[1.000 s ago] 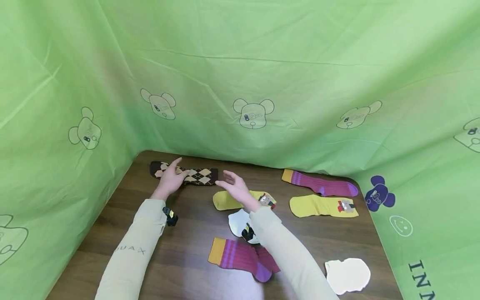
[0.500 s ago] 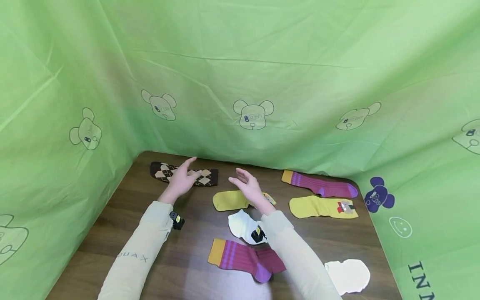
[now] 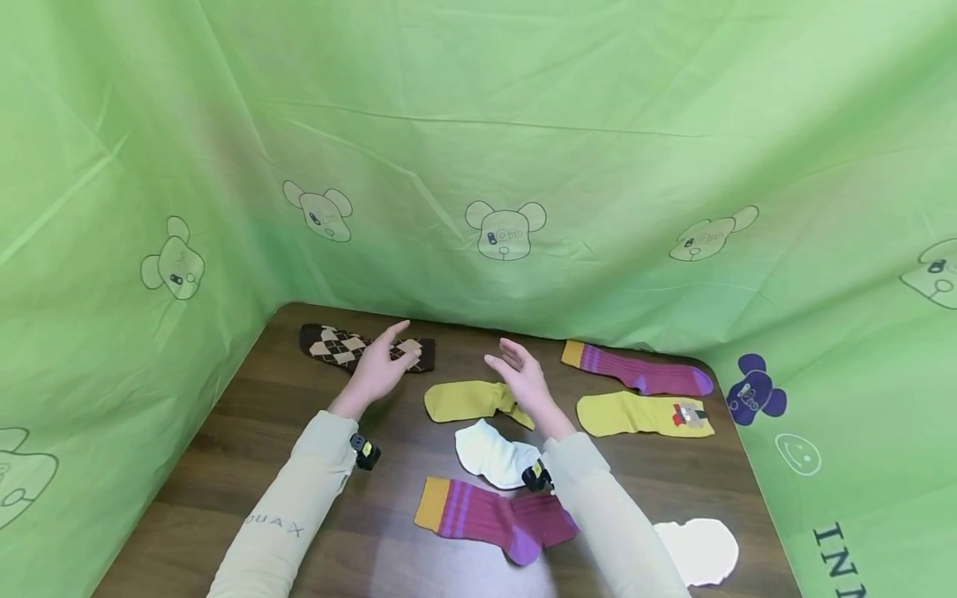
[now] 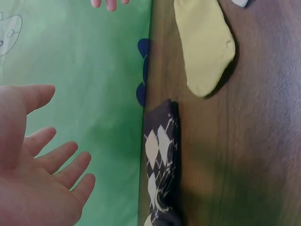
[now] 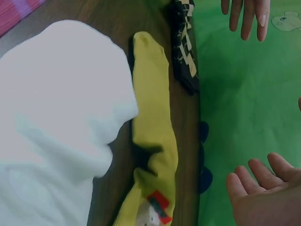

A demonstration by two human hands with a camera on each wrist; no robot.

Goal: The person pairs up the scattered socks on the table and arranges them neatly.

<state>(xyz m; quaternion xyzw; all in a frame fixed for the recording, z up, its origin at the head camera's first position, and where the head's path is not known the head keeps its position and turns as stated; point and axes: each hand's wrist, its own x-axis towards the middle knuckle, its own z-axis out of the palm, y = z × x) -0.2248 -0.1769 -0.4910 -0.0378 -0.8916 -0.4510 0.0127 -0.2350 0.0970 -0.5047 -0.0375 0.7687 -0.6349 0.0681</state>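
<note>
An argyle sock point(image 3: 340, 345) in dark brown and beige lies at the table's back left. My left hand point(image 3: 379, 368) hovers over its right part, fingers spread, holding nothing; the left wrist view shows the sock point(image 4: 160, 165) apart from that hand. My right hand point(image 3: 526, 379), likewise without anything in it, hangs above the right end of a yellow sock point(image 3: 463, 400), hiding part of it. That sock's animal patch shows in the right wrist view. Just nearer lies a white sock point(image 3: 489, 453), and in front of it a maroon sock point(image 3: 486, 511) with an orange cuff, partly behind my right sleeve.
On the right side of the wooden table point(image 3: 359, 531) lie another maroon sock point(image 3: 635, 365), another yellow sock point(image 3: 635, 413) and another white sock point(image 3: 703, 548). Green cloth point(image 3: 478, 124) with printed bear heads hangs along the back and both sides.
Both hands have moved to the right above the table, uncovering more of the argyle sock's left part and of the middle white sock. The socks stay where they were.
</note>
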